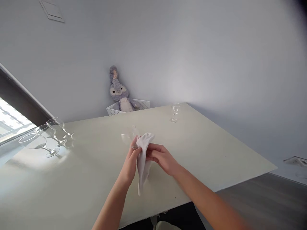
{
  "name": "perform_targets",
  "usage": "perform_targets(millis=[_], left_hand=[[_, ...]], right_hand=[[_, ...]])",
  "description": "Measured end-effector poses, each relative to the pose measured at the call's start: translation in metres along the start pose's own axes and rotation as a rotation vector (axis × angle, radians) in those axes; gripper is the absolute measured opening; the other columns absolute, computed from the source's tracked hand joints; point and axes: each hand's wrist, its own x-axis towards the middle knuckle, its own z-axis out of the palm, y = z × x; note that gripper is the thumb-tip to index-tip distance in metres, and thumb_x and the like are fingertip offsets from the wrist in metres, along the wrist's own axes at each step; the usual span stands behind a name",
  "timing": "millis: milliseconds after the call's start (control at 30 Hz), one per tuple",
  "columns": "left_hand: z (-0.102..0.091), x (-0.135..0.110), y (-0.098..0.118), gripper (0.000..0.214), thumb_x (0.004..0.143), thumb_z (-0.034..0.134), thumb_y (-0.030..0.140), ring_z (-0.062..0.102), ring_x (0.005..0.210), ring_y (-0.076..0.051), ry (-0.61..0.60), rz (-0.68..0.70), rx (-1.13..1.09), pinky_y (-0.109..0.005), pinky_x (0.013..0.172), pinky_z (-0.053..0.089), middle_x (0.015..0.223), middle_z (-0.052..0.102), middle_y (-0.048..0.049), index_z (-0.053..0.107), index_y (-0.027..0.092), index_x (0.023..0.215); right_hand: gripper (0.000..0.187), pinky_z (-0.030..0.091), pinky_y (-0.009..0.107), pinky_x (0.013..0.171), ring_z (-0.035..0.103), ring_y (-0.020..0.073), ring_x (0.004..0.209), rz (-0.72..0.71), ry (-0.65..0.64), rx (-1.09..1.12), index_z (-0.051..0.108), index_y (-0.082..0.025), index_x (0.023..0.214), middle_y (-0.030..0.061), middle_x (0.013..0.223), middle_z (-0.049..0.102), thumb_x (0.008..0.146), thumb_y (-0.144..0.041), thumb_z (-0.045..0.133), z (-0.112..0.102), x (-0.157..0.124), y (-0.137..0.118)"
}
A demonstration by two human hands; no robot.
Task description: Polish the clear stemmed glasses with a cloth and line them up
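Clear stemmed glass (133, 131) is held mid-table in left hand (129, 163), bowl pointing far left, lower part hidden by white cloth (142, 159); glass & cloth pinched btwn thumb & fingers. Cloth also pinched from right by curled fingers of right hand (165, 159), tips partly hidden. On table (203, 153), three stemmed glasses (35, 140) are stood at left, small goblet (175, 110) far right. Plush toy (119, 91) is propped in perforated basket (143, 104), far side.
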Motion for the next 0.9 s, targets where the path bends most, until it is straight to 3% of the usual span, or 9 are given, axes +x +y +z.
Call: perform_targets(millis=[133, 267, 400, 467, 567, 667, 733, 833, 900], left_hand=[[0.0, -0.004, -0.002, 0.051, 0.087, 0.048, 0.037, 0.021, 0.14, -0.025, -0.065, -0.031, -0.096, -0.04, 0.112, 0.022, 0.151, 0.026, 0.0062, 0.037, 0.039, 0.138], [0.008, -0.011, 0.007, 0.053, 0.084, 0.056, 0.038, 0.025, 0.139, -0.027, -0.107, -0.065, -0.146, -0.039, 0.109, 0.027, 0.148, 0.035, -0.0006, 0.042, 0.035, 0.135], [0.013, -0.013, 0.021, 0.064, 0.074, 0.068, 0.037, 0.035, 0.132, -0.028, 0.109, 0.206, -0.058, -0.041, 0.106, 0.031, 0.14, 0.044, -0.0057, 0.043, 0.032, 0.132], [0.009, -0.011, 0.025, 0.061, 0.069, 0.072, 0.036, 0.042, 0.127, -0.029, 0.126, 0.275, -0.059, -0.041, 0.103, 0.034, 0.13, 0.052, -0.0075, 0.048, 0.029, 0.125], [-0.005, -0.003, 0.025, 0.052, 0.067, 0.073, 0.039, 0.055, 0.11, -0.029, -0.074, 0.189, -0.19, -0.041, 0.093, 0.043, 0.113, 0.06, -0.0104, 0.056, 0.024, 0.115], [-0.016, 0.004, 0.022, 0.059, 0.058, 0.075, 0.051, 0.061, 0.088, -0.025, -0.384, 0.168, -0.358, -0.042, 0.088, 0.047, 0.098, 0.061, -0.0095, 0.062, 0.021, 0.107], [-0.017, 0.006, 0.022, 0.064, 0.052, 0.076, 0.057, 0.059, 0.079, -0.022, -0.501, 0.186, -0.441, -0.044, 0.091, 0.046, 0.086, 0.059, -0.0067, 0.063, 0.022, 0.104], [-0.012, 0.01, 0.025, 0.062, 0.06, 0.071, 0.058, 0.058, 0.09, -0.024, -0.448, 0.192, -0.433, -0.045, 0.098, 0.041, 0.092, 0.06, -0.0074, 0.061, 0.023, 0.11], [-0.006, 0.014, 0.026, 0.052, 0.07, 0.068, 0.049, 0.055, 0.105, -0.026, -0.304, 0.173, -0.318, -0.044, 0.1, 0.037, 0.104, 0.061, -0.0091, 0.058, 0.022, 0.114]], right_hand=[[0.012, 0.042, 0.027, 0.062, 0.054, 0.0154, 0.069, -0.013, 0.112, -0.377, 0.063, -0.018, 0.083, -0.0013, 0.071, 0.058, 0.071, -0.017, 0.059, -0.005, 0.002, 0.013], [0.006, 0.038, 0.026, 0.059, 0.05, 0.0142, 0.067, -0.024, 0.106, -0.461, 0.06, -0.018, 0.081, -0.0015, 0.072, 0.056, 0.077, -0.019, 0.055, -0.005, 0.002, 0.016], [0.008, 0.031, 0.026, 0.055, 0.04, 0.0128, 0.063, -0.044, 0.06, -0.573, 0.053, -0.019, 0.072, -0.0025, 0.067, 0.048, 0.08, -0.02, 0.052, -0.001, -0.004, 0.007], [0.012, 0.028, 0.026, 0.055, 0.037, 0.0125, 0.061, -0.038, 0.039, -0.586, 0.051, -0.019, 0.068, -0.0029, 0.065, 0.043, 0.08, -0.02, 0.054, 0.0, -0.007, 0.004], [0.018, 0.03, 0.026, 0.055, 0.038, 0.0116, 0.059, 0.018, -0.08, -0.515, 0.054, -0.019, 0.068, -0.0034, 0.064, 0.043, 0.081, -0.03, 0.057, -0.003, -0.009, 0.004], [0.027, 0.033, 0.025, 0.056, 0.041, 0.0102, 0.057, 0.162, -0.347, -0.224, 0.058, -0.017, 0.071, -0.0038, 0.063, 0.046, 0.076, -0.043, 0.064, -0.006, -0.01, 0.007], [0.034, 0.033, 0.025, 0.054, 0.04, 0.0092, 0.053, 0.226, -0.443, -0.039, 0.057, -0.016, 0.07, -0.0043, 0.06, 0.046, 0.07, -0.048, 0.068, -0.007, -0.011, 0.008], [0.035, 0.032, 0.025, 0.054, 0.039, 0.0092, 0.052, 0.199, -0.337, -0.031, 0.056, -0.017, 0.07, -0.0039, 0.061, 0.045, 0.072, -0.051, 0.066, -0.008, -0.009, 0.006], [0.031, 0.031, 0.025, 0.056, 0.04, 0.0105, 0.056, 0.123, -0.174, -0.281, 0.054, -0.018, 0.07, -0.003, 0.064, 0.046, 0.081, -0.047, 0.057, -0.009, -0.006, 0.006]])
